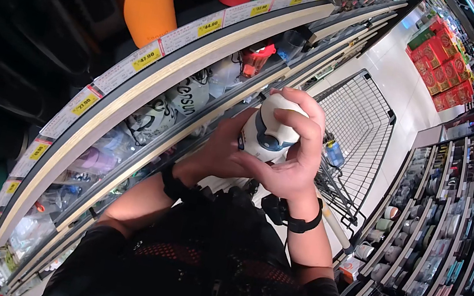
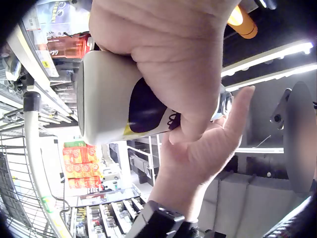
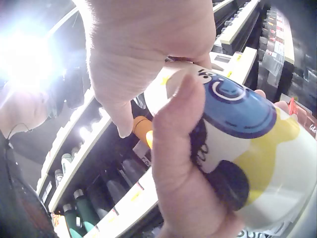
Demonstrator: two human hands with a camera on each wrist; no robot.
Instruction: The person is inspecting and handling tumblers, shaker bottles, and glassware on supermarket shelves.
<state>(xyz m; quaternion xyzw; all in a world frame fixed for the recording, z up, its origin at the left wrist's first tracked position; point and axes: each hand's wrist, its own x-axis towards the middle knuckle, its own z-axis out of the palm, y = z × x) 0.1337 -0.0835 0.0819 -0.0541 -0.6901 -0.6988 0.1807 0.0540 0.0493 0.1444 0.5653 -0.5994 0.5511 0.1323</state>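
A white bottle [image 1: 253, 143] with dark blue parts around its top is held between both hands in front of the chest. Its side carries a blue smiling cartoon face [image 3: 240, 106] and yellow and dark patches, seen in the right wrist view. My left hand [image 1: 221, 145] grips the bottle's body [image 2: 106, 99], with the thumb [image 3: 178, 153] along its side. Around the top end, the fingers of my right hand [image 1: 307, 144] are curled. In the left wrist view, my right hand [image 2: 193, 156] is partly behind the left one.
Shelves with a price-tag edge [image 1: 208, 25] curve along the left, bearing an orange tumbler [image 1: 148, 2] and wrapped goods. To the right is a wire shopping cart [image 1: 357, 131]. Beyond it are stacked red boxes [image 1: 444, 67] and more shelves [image 1: 426, 226].
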